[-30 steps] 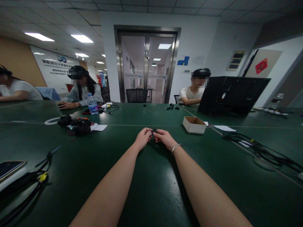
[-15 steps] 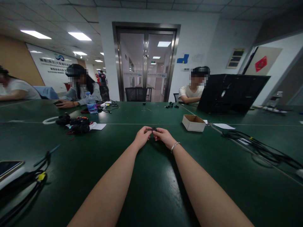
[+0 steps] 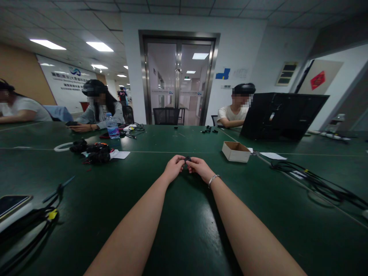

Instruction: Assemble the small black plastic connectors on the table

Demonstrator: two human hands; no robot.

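"Black is the small piece (image 3: 188, 159) we see from the head camera; where do we have it?"

"Between our 2 hands, right at the fingertips, over the green table (image 3: 184, 222)."

"And how do our fingers stand?"

"Narrow on both sides: our left hand (image 3: 173, 168) pinches the piece at its left, our right hand (image 3: 200, 168) at its right. Our fingertips cover part of it, so we cannot tell its full shape."

"What shines behind the right fingers?"

"A silver bracelet (image 3: 213, 180), round our wrist."

"And farther to the right of our fingers?"

"We find an open box (image 3: 236, 156), pale outside and brown inside. Beyond it a person (image 3: 232, 113) in a white shirt sits beside a big black screen (image 3: 283, 117)."

"Straight past the fingertips?"

"A few black parts (image 3: 207, 130) lie well apart from us, slightly to the right."

"To the left?"

"Left of our fingers we see a heap of dark gear (image 3: 97, 153), a white ring (image 3: 61, 147) next to it, and a bottle (image 3: 112, 128) upright farther back. Closer to us, at the far left, a phone (image 3: 13, 204) lies near a black cable (image 3: 37, 222) with a yellow band."
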